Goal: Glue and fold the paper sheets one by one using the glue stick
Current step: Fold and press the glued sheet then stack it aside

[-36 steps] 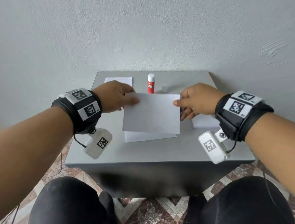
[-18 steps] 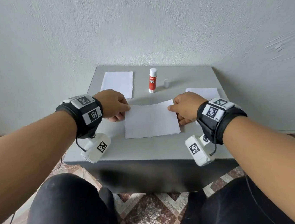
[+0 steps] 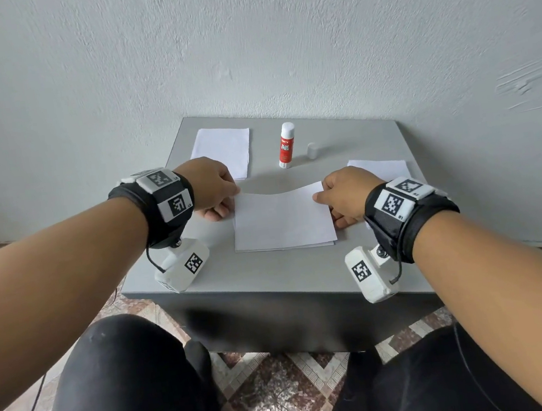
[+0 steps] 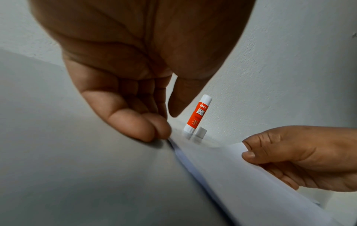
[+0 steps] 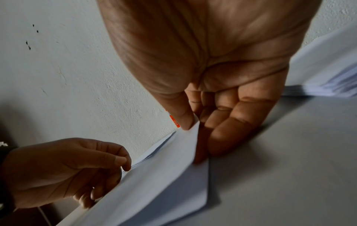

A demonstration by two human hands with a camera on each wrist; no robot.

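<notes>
At the centre of the head view, a white paper sheet point(image 3: 283, 219) lies on the grey table point(image 3: 270, 273), its upper half doubled over toward the lower edge of the frame. The left hand point(image 3: 215, 186) pinches the flap's upper left corner and the right hand point(image 3: 346, 193) pinches the upper right one; between them the top edge sags in a shallow curve, so the fold looks not yet pressed flat. Higher in the frame the glue stick point(image 3: 287, 145) stands upright with its cap point(image 3: 312, 150) off, just to its right. A paper pile point(image 3: 223, 151) sits at the upper left of the table, and another stack point(image 3: 382, 167) shows behind the right hand; which is finished and which is waiting cannot be told.

Through the left wrist view, the left hand's fingertips point(image 4: 154, 130) close on the sheet's corner at mid-frame, with the glue stick point(image 4: 197, 116) and cap point(image 4: 200, 132) beyond, and the right hand point(image 4: 301, 157) at the right edge.

From the right wrist view, thumb and fingers point(image 5: 185, 119) nip the sheet's point(image 5: 154, 183) corner, raised off the table, and the left hand point(image 5: 63, 169) grips at lower left.

Judging by this, gluing of this sheet is probably done; creasing and further sheets remain.
</notes>
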